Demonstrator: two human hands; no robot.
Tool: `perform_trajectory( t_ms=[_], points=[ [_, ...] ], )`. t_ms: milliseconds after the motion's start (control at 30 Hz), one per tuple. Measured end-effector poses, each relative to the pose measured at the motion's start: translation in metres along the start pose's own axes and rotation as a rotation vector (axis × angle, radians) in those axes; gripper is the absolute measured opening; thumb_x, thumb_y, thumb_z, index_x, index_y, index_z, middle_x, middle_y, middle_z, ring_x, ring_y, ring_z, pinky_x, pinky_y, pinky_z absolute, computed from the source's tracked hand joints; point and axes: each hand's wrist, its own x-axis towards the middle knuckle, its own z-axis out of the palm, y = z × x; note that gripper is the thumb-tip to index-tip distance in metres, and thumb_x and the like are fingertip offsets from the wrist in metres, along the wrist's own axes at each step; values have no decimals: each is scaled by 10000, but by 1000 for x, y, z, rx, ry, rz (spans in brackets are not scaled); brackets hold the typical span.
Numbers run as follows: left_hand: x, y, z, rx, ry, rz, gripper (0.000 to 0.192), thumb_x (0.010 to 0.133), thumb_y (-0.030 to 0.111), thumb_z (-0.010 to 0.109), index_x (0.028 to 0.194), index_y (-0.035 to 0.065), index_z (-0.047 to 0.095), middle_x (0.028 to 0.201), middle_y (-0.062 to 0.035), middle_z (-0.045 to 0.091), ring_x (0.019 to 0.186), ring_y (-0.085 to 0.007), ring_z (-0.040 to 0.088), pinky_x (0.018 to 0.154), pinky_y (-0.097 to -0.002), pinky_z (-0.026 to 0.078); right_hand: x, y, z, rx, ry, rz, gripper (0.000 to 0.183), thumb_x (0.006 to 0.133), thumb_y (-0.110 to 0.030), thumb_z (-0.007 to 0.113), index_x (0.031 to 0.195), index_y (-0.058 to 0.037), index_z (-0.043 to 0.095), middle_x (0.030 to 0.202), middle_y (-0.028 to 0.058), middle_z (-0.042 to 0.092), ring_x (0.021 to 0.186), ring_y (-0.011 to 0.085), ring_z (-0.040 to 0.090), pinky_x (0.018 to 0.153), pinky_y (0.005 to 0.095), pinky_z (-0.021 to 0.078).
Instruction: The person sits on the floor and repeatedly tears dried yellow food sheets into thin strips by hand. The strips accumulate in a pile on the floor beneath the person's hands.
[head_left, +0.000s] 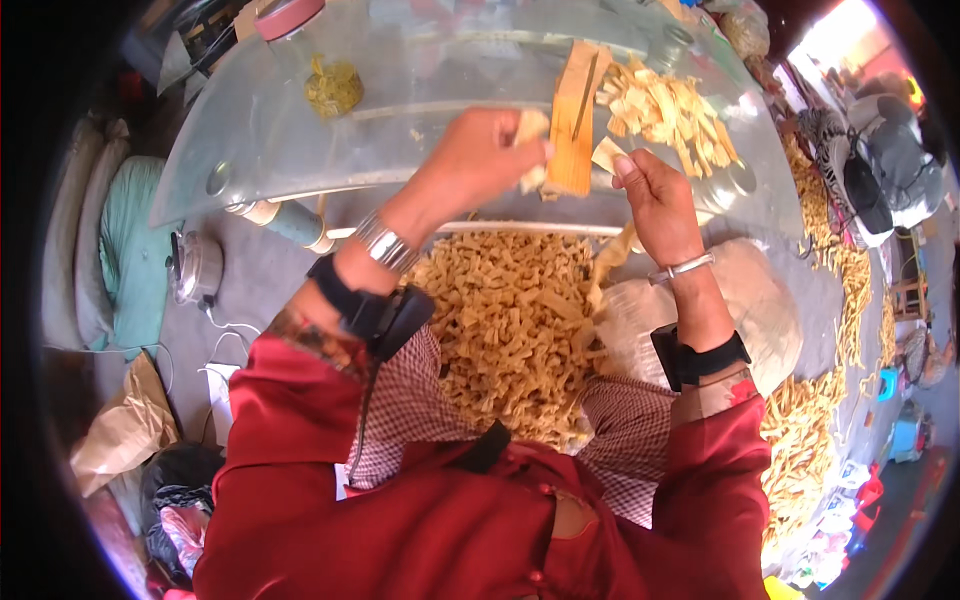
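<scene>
On the glass table (420, 150), a slotted wooden block (574, 127) lies between my hands. My left hand (487, 150), just left of the block, grips a pale yellowish piece (532, 127) whose exact kind I cannot tell. Right of the block, my right hand (660, 199) pinches a small flat pale strip (609, 154) between thumb and fingers. A loose pile of pale flat strips (664, 112) lies beyond my right hand on the glass. Below the table edge, between my knees, is a large heap of short, knotted-looking yellow-brown pieces (517, 330).
A clear jar with a pink lid (289, 16) stands at the table's back left. A filled translucent plastic bag (750, 300) sits at my right knee. Long yellow strips (802, 442) cover the floor at right. A metal pot (199, 266) and brown paper bag (135, 424) are at left.
</scene>
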Motion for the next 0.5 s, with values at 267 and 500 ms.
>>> perform_trajectory(
  t_ms=[267,500],
  points=[
    [-115,-24,43,-383,-549,-586,615,930,529,439,1047,-60,573,807,-134,652,582,-179,597,563,-292,517,-101,-81,32,113,-161,-202,132,876,-172,548,815,-56,560,681,97,528,629,242,548,558,356,425],
    [-107,-27,56,-843,-484,-554,413,1000,334,376,992,-6,609,694,5,513,602,-73,472,590,-231,423,-168,-99,85,192,-274,-452,95,773,-160,600,776,-90,535,684,72,555,665,266,596,552,405,439]
  ],
)
